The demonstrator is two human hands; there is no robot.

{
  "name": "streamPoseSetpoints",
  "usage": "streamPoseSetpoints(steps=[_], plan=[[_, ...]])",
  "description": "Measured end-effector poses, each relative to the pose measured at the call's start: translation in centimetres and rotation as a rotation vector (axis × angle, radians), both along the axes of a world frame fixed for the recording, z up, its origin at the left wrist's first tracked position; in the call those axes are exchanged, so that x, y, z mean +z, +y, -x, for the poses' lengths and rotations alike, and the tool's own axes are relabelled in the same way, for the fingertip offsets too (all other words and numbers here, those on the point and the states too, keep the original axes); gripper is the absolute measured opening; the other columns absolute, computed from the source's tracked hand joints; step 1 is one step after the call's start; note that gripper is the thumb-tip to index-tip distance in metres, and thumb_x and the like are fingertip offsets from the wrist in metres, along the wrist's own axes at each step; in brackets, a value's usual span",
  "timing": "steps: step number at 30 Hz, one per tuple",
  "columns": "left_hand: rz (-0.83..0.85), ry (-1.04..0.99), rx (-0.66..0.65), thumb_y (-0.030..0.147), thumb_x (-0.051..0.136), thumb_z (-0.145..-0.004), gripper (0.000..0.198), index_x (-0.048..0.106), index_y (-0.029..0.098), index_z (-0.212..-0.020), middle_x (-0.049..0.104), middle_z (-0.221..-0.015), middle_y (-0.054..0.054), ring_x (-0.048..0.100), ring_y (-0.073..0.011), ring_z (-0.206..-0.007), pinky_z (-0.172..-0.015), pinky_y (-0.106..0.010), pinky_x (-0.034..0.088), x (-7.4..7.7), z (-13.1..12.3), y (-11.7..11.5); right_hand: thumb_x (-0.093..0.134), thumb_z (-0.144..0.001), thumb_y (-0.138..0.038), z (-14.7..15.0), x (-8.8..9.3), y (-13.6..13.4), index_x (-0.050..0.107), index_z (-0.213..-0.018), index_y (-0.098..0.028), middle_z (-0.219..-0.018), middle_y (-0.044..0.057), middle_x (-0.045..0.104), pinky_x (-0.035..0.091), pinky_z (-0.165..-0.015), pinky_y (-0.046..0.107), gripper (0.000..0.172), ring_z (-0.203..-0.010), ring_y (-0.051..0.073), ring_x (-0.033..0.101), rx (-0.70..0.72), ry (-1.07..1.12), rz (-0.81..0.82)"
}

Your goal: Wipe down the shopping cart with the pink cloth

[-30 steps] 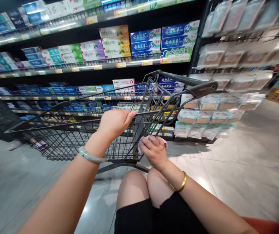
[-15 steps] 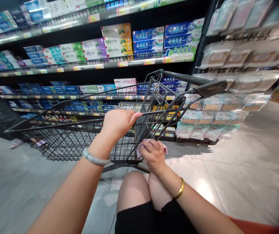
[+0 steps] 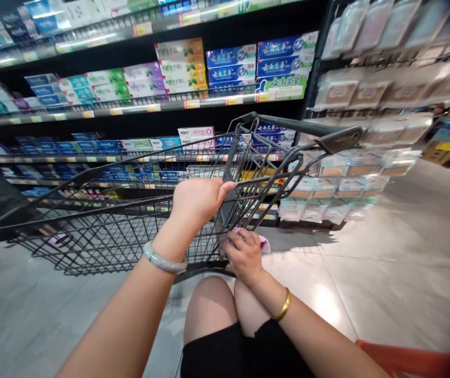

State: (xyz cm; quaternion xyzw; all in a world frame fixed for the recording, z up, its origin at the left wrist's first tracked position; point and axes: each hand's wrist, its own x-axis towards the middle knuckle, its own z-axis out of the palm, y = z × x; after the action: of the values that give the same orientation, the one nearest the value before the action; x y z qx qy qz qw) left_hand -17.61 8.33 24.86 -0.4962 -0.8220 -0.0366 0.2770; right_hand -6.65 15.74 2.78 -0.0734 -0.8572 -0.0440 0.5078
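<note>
A dark grey wire shopping cart [image 3: 103,231] stands sideways in front of me, its push handle [image 3: 288,124] toward the upper right. My left hand [image 3: 199,198] is closed around the top rim of the basket, near the handle end. Lower down, my right hand [image 3: 244,254] is closed over a crumpled pale pink cloth [image 3: 265,244] and presses it to the lower rear corner of the cart. Most of the cloth lies hidden beneath the fingers.
Shelves of boxed toothpaste [image 3: 231,65] run behind the cart. Bagged goods hang on a rack [image 3: 335,163] at the right. My knees [image 3: 211,304] are close below the cart. An orange-red object [image 3: 406,359] shows at the lower right, on the grey tiled floor [image 3: 406,252].
The cart's far end has swung left and a little nearer to me. My left hand keeps its grip on the rim, and my right hand stays at the lower corner with the cloth.
</note>
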Motion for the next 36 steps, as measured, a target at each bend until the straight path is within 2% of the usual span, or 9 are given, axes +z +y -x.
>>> streamPoseSetpoints(steps=[4, 8, 13, 15, 18, 23, 25, 30, 36], plan=[[-0.012, 0.0, -0.001, 0.07, 0.003, -0.098, 0.085, 0.072, 0.022, -0.093, 0.074, -0.08, -0.01, 0.07, -0.0294, -0.075, -0.055, -0.031, 0.026, -0.1, -1.1, 0.7, 0.069, -0.092, -0.026, -0.7, -0.9, 0.4, 0.07, -0.088, -0.027, -0.109, -0.001, 0.073, 0.035, -0.088, 0.038, 0.005, -0.108, 0.02, 0.053, 0.097, -0.101, -0.022], [-0.024, 0.001, -0.016, 0.069, 0.001, -0.098, 0.086, 0.073, 0.021, -0.092, 0.074, -0.08, -0.011, 0.071, -0.0301, -0.075, -0.055, -0.031, 0.029, -0.1, -2.0, 1.3, 0.068, -0.093, -0.025, -1.3, -1.3, 1.5, 0.072, -0.093, -0.027, -0.11, 0.0, 0.072, 0.035, -0.094, 0.039, 0.004, -0.11, 0.022, 0.052, 0.04, -0.022, 0.071], [-0.014, -0.019, 0.012, 0.069, 0.0, -0.097, 0.089, 0.074, 0.02, -0.095, 0.074, -0.081, -0.013, 0.071, -0.0311, -0.077, -0.058, -0.033, 0.036, -0.1, -2.5, 1.7, 0.063, -0.097, -0.022, -2.1, -2.0, 2.6, 0.071, -0.09, -0.025, -0.113, 0.0, 0.072, 0.035, -0.091, 0.037, 0.011, -0.11, 0.019, 0.053, 0.126, -0.055, -0.096], [-0.005, -0.028, 0.013, 0.069, 0.0, -0.098, 0.089, 0.074, 0.02, -0.096, 0.074, -0.082, -0.014, 0.071, -0.0315, -0.078, -0.06, -0.033, 0.038, 0.0, -2.6, 1.7, 0.063, -0.097, -0.021, -2.4, -1.7, 2.8, 0.07, -0.089, -0.025, -0.113, -0.001, 0.072, 0.036, -0.092, 0.036, 0.011, -0.111, 0.019, 0.053, 0.134, -0.05, -0.084], [-0.002, -0.037, 0.003, 0.068, 0.0, -0.098, 0.088, 0.074, 0.019, -0.097, 0.075, -0.083, -0.014, 0.072, -0.0317, -0.08, -0.061, -0.033, 0.039, 0.0, -2.8, 1.8, 0.067, -0.095, -0.023, -2.7, -0.9, 3.1, 0.071, -0.091, -0.027, -0.112, -0.001, 0.072, 0.036, -0.097, 0.039, 0.007, -0.114, 0.021, 0.051, 0.075, 0.027, -0.02], [-0.006, -0.046, 0.013, 0.067, 0.002, -0.099, 0.087, 0.074, 0.018, -0.097, 0.074, -0.081, -0.015, 0.072, -0.0311, -0.078, -0.06, -0.033, 0.039, 0.0, -3.3, 1.9, 0.068, -0.093, -0.021, -2.9, -0.1, 3.5, 0.072, -0.091, -0.027, -0.108, -0.002, 0.071, 0.038, -0.095, 0.037, 0.007, -0.109, 0.018, 0.053, 0.112, -0.015, -0.125], [0.0, -0.048, 0.016, 0.067, 0.001, -0.099, 0.088, 0.074, 0.018, -0.097, 0.074, -0.08, -0.015, 0.072, -0.0311, -0.076, -0.06, -0.033, 0.039, 0.0, -3.5, 2.0, 0.067, -0.093, -0.021, -3.3, 0.7, 3.6, 0.072, -0.091, -0.028, -0.107, -0.002, 0.071, 0.038, -0.095, 0.037, 0.009, -0.107, 0.018, 0.054, 0.1, -0.003, -0.105], [-0.014, -0.037, 0.021, 0.066, 0.002, -0.099, 0.087, 0.074, 0.018, -0.096, 0.073, -0.078, -0.016, 0.071, -0.0319, -0.075, -0.059, -0.033, 0.04, 0.0, -4.2, 2.4, 0.068, -0.088, -0.015, -4.3, 4.4, 4.2, 0.074, -0.095, -0.029, -0.106, 0.003, 0.068, 0.041, -0.099, 0.041, 0.017, -0.113, 0.024, 0.051, -0.017, 0.219, 0.051], [-0.027, -0.015, 0.033, 0.064, 0.004, -0.1, 0.082, 0.072, 0.018, -0.091, 0.071, -0.072, -0.015, 0.071, -0.0314, -0.069, -0.056, -0.033, 0.039, -0.1, -5.4, 3.1, 0.065, -0.082, -0.011, -5.0, 7.7, 5.7, 0.074, -0.095, -0.029, -0.107, 0.003, 0.065, 0.045, -0.098, 0.04, 0.024, -0.108, 0.023, 0.055, 0.023, 0.226, 0.127]])
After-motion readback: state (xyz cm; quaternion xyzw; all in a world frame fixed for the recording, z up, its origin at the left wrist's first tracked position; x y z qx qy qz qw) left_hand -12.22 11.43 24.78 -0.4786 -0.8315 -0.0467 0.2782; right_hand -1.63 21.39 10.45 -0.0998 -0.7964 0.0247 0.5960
